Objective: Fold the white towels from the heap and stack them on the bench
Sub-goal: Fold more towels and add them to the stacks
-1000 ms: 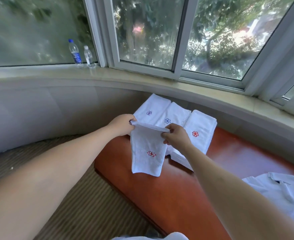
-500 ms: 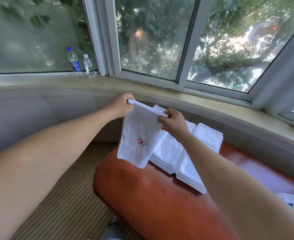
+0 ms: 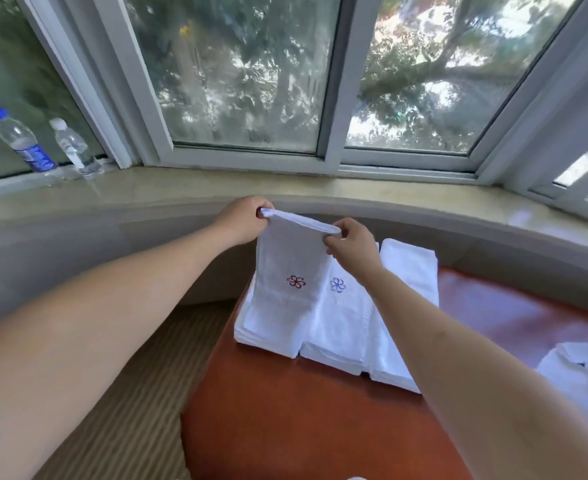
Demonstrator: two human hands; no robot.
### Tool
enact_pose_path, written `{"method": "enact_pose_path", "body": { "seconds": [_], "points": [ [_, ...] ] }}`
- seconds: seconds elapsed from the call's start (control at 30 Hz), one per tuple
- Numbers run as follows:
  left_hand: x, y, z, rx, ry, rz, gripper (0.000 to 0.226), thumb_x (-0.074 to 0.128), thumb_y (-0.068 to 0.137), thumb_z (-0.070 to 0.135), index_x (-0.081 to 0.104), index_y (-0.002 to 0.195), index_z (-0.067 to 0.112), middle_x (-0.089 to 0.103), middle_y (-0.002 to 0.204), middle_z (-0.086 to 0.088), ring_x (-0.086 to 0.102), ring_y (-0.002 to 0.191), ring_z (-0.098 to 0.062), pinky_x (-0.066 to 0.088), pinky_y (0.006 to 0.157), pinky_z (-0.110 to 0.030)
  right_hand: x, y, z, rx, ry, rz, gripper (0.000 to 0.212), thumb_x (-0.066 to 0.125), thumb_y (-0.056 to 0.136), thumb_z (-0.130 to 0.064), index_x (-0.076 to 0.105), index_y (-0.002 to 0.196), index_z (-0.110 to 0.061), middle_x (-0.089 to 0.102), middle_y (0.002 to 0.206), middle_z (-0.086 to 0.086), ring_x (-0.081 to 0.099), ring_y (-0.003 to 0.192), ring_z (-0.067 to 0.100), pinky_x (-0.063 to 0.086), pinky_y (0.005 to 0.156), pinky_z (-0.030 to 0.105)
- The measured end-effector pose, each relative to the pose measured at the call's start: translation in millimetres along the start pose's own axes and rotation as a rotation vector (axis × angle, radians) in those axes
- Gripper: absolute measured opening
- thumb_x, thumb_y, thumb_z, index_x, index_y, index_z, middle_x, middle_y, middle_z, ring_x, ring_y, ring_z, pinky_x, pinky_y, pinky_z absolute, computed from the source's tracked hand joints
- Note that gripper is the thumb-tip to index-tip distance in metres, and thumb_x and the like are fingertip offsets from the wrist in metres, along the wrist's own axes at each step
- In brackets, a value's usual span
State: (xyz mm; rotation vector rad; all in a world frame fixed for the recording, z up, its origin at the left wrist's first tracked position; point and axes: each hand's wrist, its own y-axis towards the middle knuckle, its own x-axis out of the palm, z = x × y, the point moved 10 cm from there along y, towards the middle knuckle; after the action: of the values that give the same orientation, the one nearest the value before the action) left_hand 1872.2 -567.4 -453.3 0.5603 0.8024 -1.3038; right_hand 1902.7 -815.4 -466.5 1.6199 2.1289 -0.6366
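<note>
While both arms reach forward, the left hand (image 3: 242, 220) pinches one top corner of a folded white towel (image 3: 285, 289) and the right hand (image 3: 353, 244) pinches the other, fingers curled on the upper edge. That towel hangs down over the leftmost of three folded stacks (image 3: 351, 337) on the red-brown bench (image 3: 285, 420), showing a red flower emblem (image 3: 296, 281); the neighbouring stack bears a blue emblem (image 3: 337, 285). On the windowsill (image 3: 320, 187) stand two water bottles (image 3: 43, 147), their labels unreadable.
</note>
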Motion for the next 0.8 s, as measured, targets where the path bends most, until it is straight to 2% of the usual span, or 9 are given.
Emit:
{"method": "enact_pose_path", "body": {
  "seconds": [0.13, 0.23, 0.3, 0.37, 0.5, 0.6, 0.7, 0.77, 0.8],
  "points": [
    [17.2, 46.8, -17.8, -0.003, -0.020, -0.039, 0.015, 0.064, 0.091, 0.016, 0.068, 0.094, 0.030, 0.071, 0.101, 0.005, 0.064, 0.095, -0.021, 0.053, 0.084, -0.038, 13.1, 38.4, 15.7, 0.036, 0.008, 0.031, 0.013, 0.062, 0.089, -0.024, 0.064, 0.101, -0.023, 0.072, 0.088, -0.003, 0.071, 0.082, 0.021, 0.054, 0.066, 0.032],
    [22.9, 75.7, -29.8, -0.004, -0.035, -0.020, 0.017, 0.062, 0.090, 0.017, 0.067, 0.094, 0.032, 0.069, 0.099, 0.008, 0.062, 0.093, -0.019, 0.050, 0.078, -0.032, 27.8, 68.5, 28.0, 0.076, 0.041, 0.023, 0.013, 0.063, 0.089, -0.023, 0.064, 0.102, -0.022, 0.072, 0.094, 0.001, 0.071, 0.085, 0.023, 0.058, 0.075, 0.042],
    [31.4, 95.7, -43.4, -0.007, -0.043, -0.030, 0.018, 0.061, 0.090, 0.017, 0.065, 0.095, 0.034, 0.067, 0.098, 0.011, 0.061, 0.092, -0.017, 0.045, 0.071, -0.029, 39.9, 89.2, 37.7, 0.101, 0.035, 0.018, 0.015, 0.062, 0.089, -0.023, 0.064, 0.104, -0.021, 0.072, 0.095, 0.001, 0.070, 0.086, 0.022, 0.058, 0.078, 0.041],
    [47.3, 116.5, -59.4, -0.015, -0.060, -0.068, 0.019, 0.061, 0.092, 0.017, 0.065, 0.102, 0.033, 0.067, 0.102, 0.010, 0.062, 0.095, -0.017, 0.044, 0.071, -0.028, 51.1, 108.4, 50.3, 0.134, 0.016, 0.018, 0.019, 0.060, 0.089, -0.023, 0.064, 0.107, -0.020, 0.072, 0.096, 0.000, 0.069, 0.086, 0.020, 0.057, 0.078, 0.039],
    [82.0, 156.3, -85.7, -0.057, -0.109, -0.095, 0.028, 0.059, 0.098, 0.017, 0.062, 0.125, 0.027, 0.064, 0.121, 0.009, 0.059, 0.112, -0.013, 0.044, 0.087, -0.027, 69.4, 140.7, 79.9, 0.202, -0.010, 0.025, 0.022, 0.057, 0.089, -0.021, 0.062, 0.110, -0.020, 0.069, 0.094, -0.004, 0.067, 0.083, 0.019, 0.053, 0.071, 0.033],
    [106.2, 179.3, -101.3, -0.108, -0.212, -0.075, 0.035, 0.056, 0.102, 0.018, 0.057, 0.136, 0.026, 0.061, 0.136, 0.005, 0.056, 0.127, -0.014, 0.041, 0.094, -0.026, 81.1, 160.0, 105.8, 0.247, -0.005, 0.041, 0.019, 0.056, 0.091, -0.020, 0.059, 0.109, -0.025, 0.065, 0.096, -0.010, 0.064, 0.085, 0.017, 0.053, 0.072, 0.034],
    [146.0, 181.9, -125.7, -0.209, -0.274, -0.185, 0.061, 0.059, 0.100, 0.019, 0.034, 0.155, 0.029, 0.050, 0.143, 0.006, 0.052, 0.128, -0.015, 0.040, 0.093, -0.027, 98.3, 167.5, 139.8, 0.345, 0.116, 0.056, 0.043, 0.059, 0.093, -0.020, 0.052, 0.134, -0.030, 0.057, 0.124, -0.013, 0.061, 0.095, 0.008, 0.048, 0.074, 0.028],
    [174.6, 169.3, -144.8, -0.289, -0.307, -0.285, 0.078, 0.064, 0.096, 0.019, 0.021, 0.160, 0.029, 0.046, 0.131, 0.009, 0.055, 0.113, -0.014, 0.045, 0.084, -0.029, 111.3, 162.7, 167.2, 0.460, 0.171, 0.056, 0.059, 0.061, 0.093, -0.020, 0.040, 0.147, -0.032, 0.048, 0.128, -0.012, 0.061, 0.097, 0.008, 0.046, 0.076, 0.027],
    [186.6, 160.8, -154.4, -0.319, -0.327, -0.319, 0.080, 0.065, 0.095, 0.018, 0.019, 0.160, 0.029, 0.046, 0.128, 0.010, 0.056, 0.107, -0.011, 0.047, 0.077, -0.028, 119.5, 157.3, 180.9, 0.522, 0.166, 0.030, 0.061, 0.061, 0.093, -0.020, 0.039, 0.148, -0.031, 0.050, 0.126, -0.008, 0.062, 0.099, 0.013, 0.047, 0.078, 0.029]
  ]
}}
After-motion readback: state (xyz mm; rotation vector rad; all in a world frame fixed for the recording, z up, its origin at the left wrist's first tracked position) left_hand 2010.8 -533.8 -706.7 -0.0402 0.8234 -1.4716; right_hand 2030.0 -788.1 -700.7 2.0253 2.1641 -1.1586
